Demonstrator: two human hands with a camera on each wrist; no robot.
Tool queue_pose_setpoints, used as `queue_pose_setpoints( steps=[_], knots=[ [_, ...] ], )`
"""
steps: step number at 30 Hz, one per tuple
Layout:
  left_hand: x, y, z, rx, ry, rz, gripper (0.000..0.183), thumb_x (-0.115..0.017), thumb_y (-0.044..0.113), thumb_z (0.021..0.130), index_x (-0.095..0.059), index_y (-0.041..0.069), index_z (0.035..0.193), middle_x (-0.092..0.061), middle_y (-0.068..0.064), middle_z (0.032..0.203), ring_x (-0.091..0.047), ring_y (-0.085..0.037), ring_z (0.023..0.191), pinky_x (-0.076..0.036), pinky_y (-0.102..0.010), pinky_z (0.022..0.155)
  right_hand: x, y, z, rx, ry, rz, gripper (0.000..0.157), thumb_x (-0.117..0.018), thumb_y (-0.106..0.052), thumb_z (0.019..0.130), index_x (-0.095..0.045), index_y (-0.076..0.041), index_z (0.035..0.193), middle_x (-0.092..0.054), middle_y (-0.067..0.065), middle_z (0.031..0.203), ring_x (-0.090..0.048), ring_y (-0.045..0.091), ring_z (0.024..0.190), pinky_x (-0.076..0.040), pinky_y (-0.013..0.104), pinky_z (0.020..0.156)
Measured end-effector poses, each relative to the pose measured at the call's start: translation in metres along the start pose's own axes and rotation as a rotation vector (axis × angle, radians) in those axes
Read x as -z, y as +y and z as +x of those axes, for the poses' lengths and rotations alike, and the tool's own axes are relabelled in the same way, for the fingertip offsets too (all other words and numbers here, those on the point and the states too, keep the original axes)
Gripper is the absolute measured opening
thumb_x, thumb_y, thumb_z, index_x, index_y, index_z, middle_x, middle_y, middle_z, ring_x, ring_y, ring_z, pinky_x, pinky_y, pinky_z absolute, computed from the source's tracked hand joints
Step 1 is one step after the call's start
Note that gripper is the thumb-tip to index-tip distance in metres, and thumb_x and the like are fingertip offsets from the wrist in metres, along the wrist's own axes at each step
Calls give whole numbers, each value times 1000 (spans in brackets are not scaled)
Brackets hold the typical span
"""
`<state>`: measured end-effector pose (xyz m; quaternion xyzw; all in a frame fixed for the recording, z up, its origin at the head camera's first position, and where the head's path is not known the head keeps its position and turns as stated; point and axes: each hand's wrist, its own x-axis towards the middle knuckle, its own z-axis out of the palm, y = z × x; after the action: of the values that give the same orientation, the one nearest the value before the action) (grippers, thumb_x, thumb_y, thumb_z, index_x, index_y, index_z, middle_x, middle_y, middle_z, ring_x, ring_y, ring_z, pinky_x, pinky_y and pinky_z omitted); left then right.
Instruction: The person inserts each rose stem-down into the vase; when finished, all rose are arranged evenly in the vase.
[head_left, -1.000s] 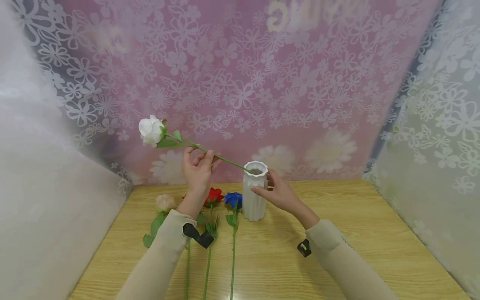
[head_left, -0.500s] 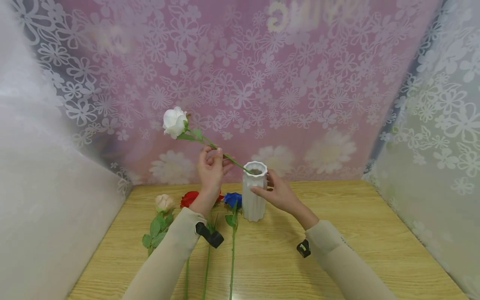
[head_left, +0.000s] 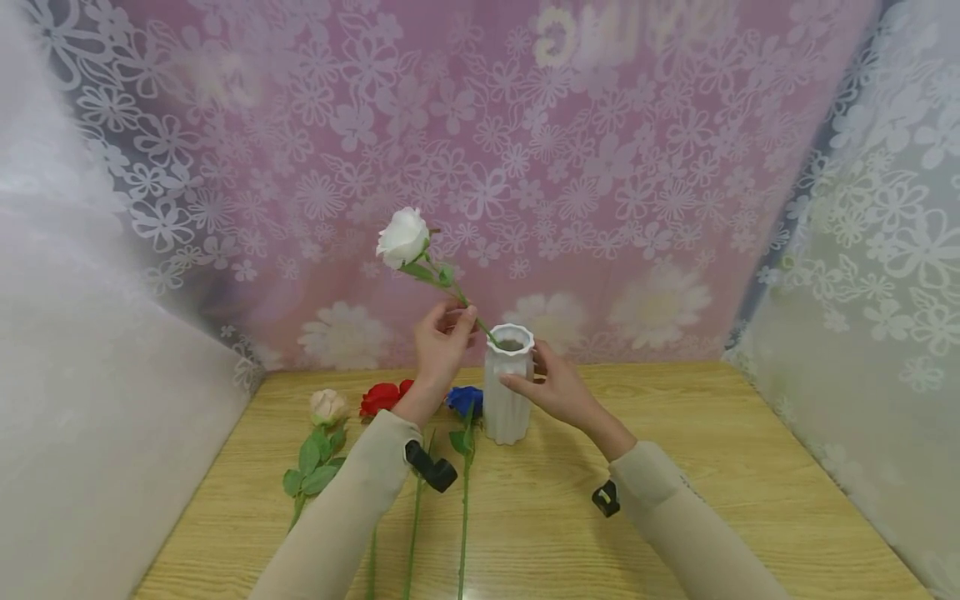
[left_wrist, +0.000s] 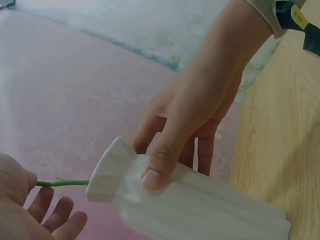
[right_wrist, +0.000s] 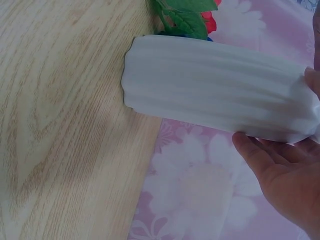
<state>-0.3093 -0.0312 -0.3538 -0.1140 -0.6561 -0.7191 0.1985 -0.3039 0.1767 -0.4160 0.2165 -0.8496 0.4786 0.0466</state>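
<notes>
One white vase [head_left: 507,400], one table [head_left: 720,467], one left hand [head_left: 441,346], one right hand [head_left: 562,387], two black wrist devices [head_left: 432,472]. One white rose [head_left: 403,238], one peach rose [head_left: 328,406], one blue rose [head_left: 465,401], two red roses [head_left: 381,399]

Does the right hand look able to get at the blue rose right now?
Probably not directly: the right hand holds the white vase, which stands between it and the blue rose. It would likely need to let go and reach around.

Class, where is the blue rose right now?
In the head view, the blue rose lies on the table just left of the white vase.
</notes>
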Motion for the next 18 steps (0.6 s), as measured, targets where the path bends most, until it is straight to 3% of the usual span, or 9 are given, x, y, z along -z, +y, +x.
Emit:
queue_pose_setpoints(
  steps=[5, 8, 11, 15, 18],
  knots=[
    [-5, -3, 0, -76, -39, 108, 21, -72, 10, 101, -76, -6, 113, -76, -27, 100, -73, -40, 84, -63, -26, 71, -1, 0, 0, -5, -3, 7, 79, -75, -39, 100, -32, -22, 164, -58, 20, 152, -62, 43, 134, -58, 59, 102],
    [-9, -3, 0, -86, -47, 146, 21, -73, 10, 99, -78, -6, 113, -78, -26, 102, -73, -40, 88, -57, -17, 71, 0, 0, 0, -13, -4, 2, 79, -74, -40, 100, -32, -23, 164, -58, 19, 152, -63, 42, 134, -58, 59, 102],
    [-11, -2, 0, -59, -56, 174, 22, -75, 11, 98, -79, -5, 113, -79, -24, 105, -74, -35, 94, -62, -24, 80, 0, -1, -1, -18, -7, -2, 78, -74, -41, 100, -32, -24, 164, -58, 18, 152, -64, 41, 133, -59, 57, 101],
    [-13, -3, -1, -14, -89, 190, 22, -76, 12, 98, -79, -4, 112, -78, -24, 106, -75, -36, 99, -65, -43, 89, 0, -2, -1, -22, -6, 1, 80, -74, -42, 100, -32, -24, 165, -58, 17, 152, -65, 39, 132, -61, 55, 100],
    [-14, -5, 0, -5, -113, 198, 22, -76, 13, 98, -80, -4, 111, -78, -23, 108, -75, -38, 100, -65, -46, 89, 0, -2, -1, -17, -4, -8, 80, -74, -43, 100, -30, -24, 165, -58, 17, 152, -64, 39, 132, -61, 54, 100]
  ],
)
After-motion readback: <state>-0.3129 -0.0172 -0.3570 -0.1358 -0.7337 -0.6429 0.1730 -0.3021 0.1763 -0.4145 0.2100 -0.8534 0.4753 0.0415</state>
